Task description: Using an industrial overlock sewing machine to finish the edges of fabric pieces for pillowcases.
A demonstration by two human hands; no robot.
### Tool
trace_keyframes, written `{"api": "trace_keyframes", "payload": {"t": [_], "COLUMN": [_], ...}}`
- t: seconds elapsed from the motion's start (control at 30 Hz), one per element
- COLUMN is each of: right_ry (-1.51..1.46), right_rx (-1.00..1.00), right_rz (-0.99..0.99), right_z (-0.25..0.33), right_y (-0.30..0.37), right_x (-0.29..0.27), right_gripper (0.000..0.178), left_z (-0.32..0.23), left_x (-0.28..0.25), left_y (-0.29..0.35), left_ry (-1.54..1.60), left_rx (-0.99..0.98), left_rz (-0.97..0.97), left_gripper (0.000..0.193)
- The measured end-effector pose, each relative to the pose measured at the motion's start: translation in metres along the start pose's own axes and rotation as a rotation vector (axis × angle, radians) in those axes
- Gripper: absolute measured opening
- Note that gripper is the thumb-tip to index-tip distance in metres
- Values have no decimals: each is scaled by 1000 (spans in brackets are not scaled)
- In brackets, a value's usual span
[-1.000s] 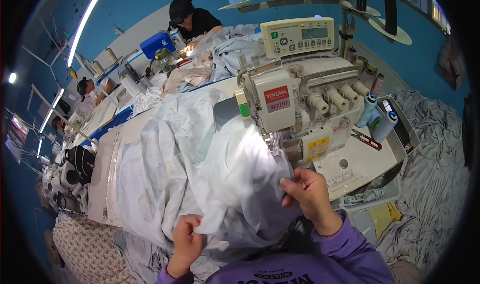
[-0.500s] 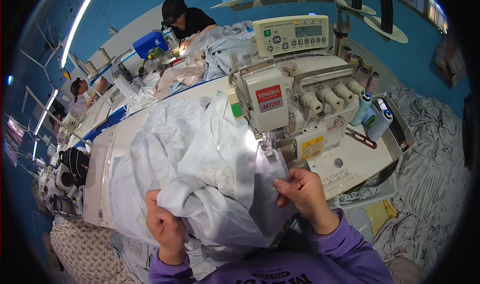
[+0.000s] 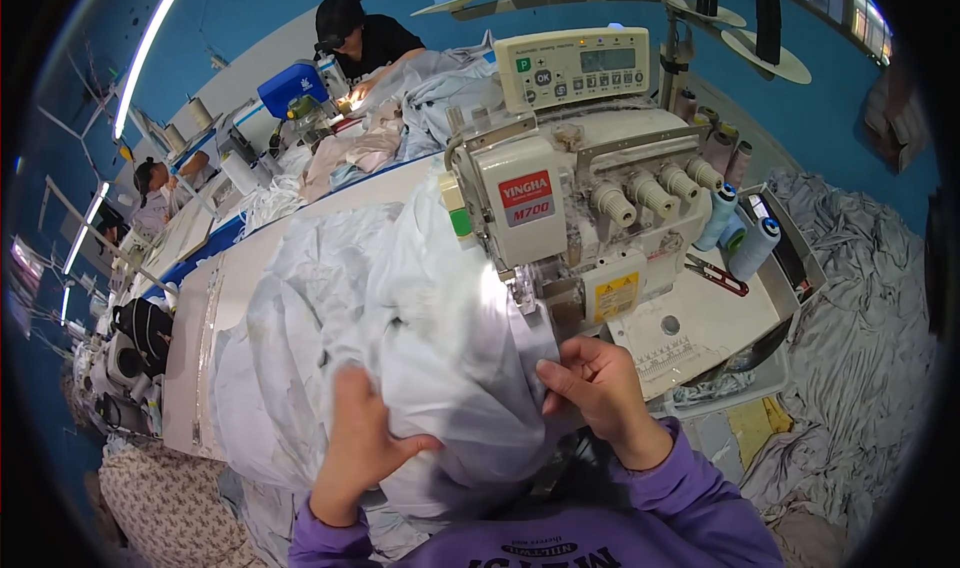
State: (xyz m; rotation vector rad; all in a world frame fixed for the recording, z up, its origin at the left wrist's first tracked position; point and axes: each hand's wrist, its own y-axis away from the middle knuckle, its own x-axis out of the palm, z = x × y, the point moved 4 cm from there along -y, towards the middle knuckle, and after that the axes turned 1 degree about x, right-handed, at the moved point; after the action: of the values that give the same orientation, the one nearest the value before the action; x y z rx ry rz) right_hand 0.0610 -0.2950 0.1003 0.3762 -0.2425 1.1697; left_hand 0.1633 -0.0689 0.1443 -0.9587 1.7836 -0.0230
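A large, light-coloured piece of fabric (image 3: 440, 398) lies bunched over the table edge, its right side running under the presser foot of an overlock sewing machine (image 3: 580, 208). My right hand (image 3: 600, 393) pinches the fabric's edge between thumb and fingers, just in front of the lit needle area. On the left, my left hand (image 3: 372, 438) rests against the loose folds with its thumb spread away from the fingers. Its fingertips are slightly blurred, and no fold is gripped in it.
Thread snips (image 3: 716, 274) and blue thread cones (image 3: 755, 248) sit right of the machine. Grey fabric (image 3: 850, 338) is heaped at far right. A patterned cloth bundle (image 3: 165, 498) lies lower left. Across the table, a person in a black cap (image 3: 355, 38) works at another machine.
My left hand has let go of the fold it held and opened, moving right over the fabric. The lifted folds have dropped flatter. My right hand keeps its pinch on the edge.
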Motion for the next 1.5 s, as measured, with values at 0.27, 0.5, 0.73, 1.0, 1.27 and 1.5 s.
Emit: {"api": "trace_keyframes", "payload": {"t": [0.27,0.5,0.73,1.0,1.27,1.5], "right_ry": [-22,-55,-10,-67,-91,-94], "right_rx": [-4,0,28,22,20,12], "right_rz": [5,11,-6,-14,2,11], "right_z": [-2,-2,-3,1,-1,-4], "right_y": [0,1,1,1,2,0], "right_x": [-4,-3,-6,-1,-2,-3], "right_gripper": [13,14,14,16,12,10], "left_z": [24,12,19,9,17,6], "left_x": [-11,-33,-47,-57,-58,-71], "left_y": [-4,-37,-49,-93,-129,-171], "left_ry": [-87,389,344,559,398,232], "left_rx": [-2,104,-56,105,83,152], "left_rz": [-376,-823,-794,-1045,-979,-1017], "left_gripper": [10,6,10,20,8,10]}}
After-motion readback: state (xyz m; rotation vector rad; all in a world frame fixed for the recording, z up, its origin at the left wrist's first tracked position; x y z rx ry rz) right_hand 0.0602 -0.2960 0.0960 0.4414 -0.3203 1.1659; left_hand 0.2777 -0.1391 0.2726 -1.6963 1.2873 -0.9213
